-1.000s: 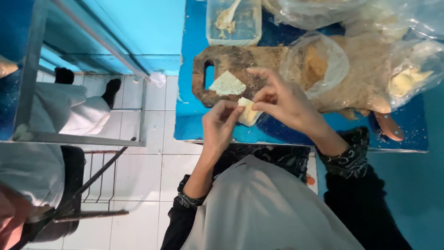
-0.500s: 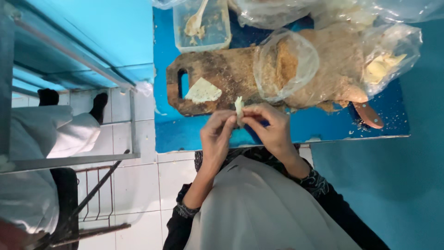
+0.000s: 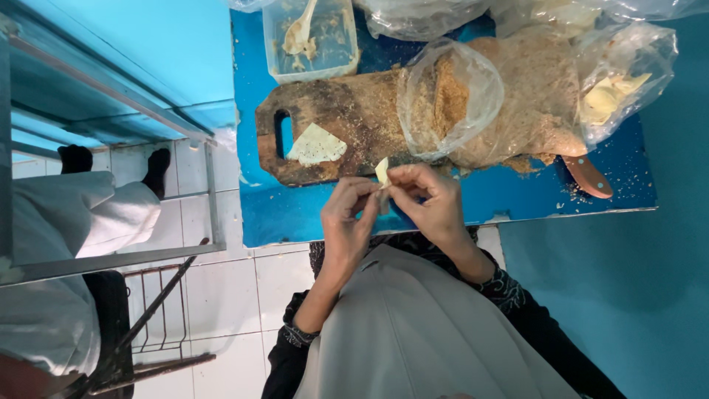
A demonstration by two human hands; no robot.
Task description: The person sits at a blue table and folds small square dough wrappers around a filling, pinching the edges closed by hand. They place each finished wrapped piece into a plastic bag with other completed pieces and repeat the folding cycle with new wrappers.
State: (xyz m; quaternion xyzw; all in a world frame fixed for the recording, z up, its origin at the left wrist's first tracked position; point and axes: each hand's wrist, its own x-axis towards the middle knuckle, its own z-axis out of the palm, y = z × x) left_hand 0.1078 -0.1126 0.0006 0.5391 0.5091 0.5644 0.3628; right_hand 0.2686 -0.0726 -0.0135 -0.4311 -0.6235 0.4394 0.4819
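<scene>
My left hand [image 3: 348,222] and my right hand [image 3: 428,198] meet above the near edge of a blue table [image 3: 295,214]. Together they pinch a small pale folded wrapper [image 3: 382,173], its tip standing up between the fingertips. Just beyond them lies a dark wooden cutting board [image 3: 332,111] with a flat triangular wrapper [image 3: 315,145] on it. An open clear bag of brown crumbs [image 3: 443,100] rests on the board's right end.
A clear tub with a spoon [image 3: 310,33] stands at the table's far side. A bag of pale wrappers [image 3: 617,92] and a brown knife handle [image 3: 587,176] lie at the right. Another person in white [image 3: 81,222] sits left, beside a metal frame.
The view has shifted and come closer. My hands have drawn nearer to my body with the wrapper, which now stands folded upright between the fingertips.
</scene>
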